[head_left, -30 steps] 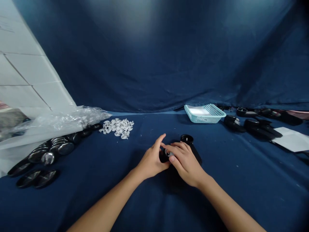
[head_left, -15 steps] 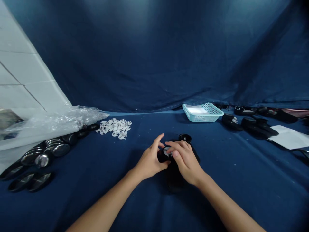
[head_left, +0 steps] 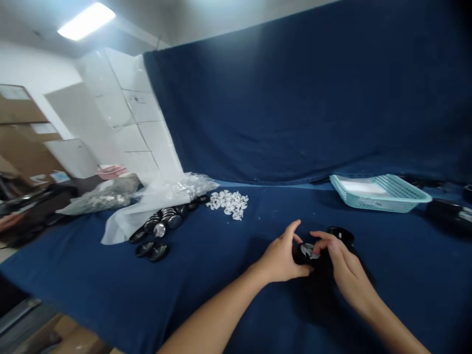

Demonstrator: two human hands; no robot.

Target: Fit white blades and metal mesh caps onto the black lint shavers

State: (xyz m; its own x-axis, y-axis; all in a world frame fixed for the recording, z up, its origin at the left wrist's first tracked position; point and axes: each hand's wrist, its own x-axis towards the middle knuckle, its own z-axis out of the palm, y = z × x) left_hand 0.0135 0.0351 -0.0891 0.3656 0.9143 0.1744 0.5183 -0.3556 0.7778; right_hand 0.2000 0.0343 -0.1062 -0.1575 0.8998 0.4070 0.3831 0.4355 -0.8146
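Observation:
My left hand (head_left: 285, 255) curves its thumb and fingers around a round black cup-shaped part (head_left: 297, 254) on the blue-covered table. A greyish-white plastic piece (head_left: 307, 250) sits inside its rim. My right hand (head_left: 341, 263) is bent over the same part, fingers apart, with a fingertip touching or just above the white piece. Just behind my right hand shows another black round cup (head_left: 341, 234) with a small white spot inside. Dark material lies under both hands; its shape is mostly hidden, and I cannot tell whether the two cups are joined.
A heap of small white plastic pieces (head_left: 229, 202) lies left of my hands. Beyond it are several glossy black round parts (head_left: 174, 221) and clear plastic wrapping (head_left: 191, 186). A light-blue basket (head_left: 387, 202) holding white paper stands back right, near a black part (head_left: 448, 217). Another person's hand (head_left: 11, 221) shows far left.
The view has swung left and up, so the ceiling lamp, boxes and table's left side now show. My right fingers have lifted and drawn back slightly, exposing more of the white piece.

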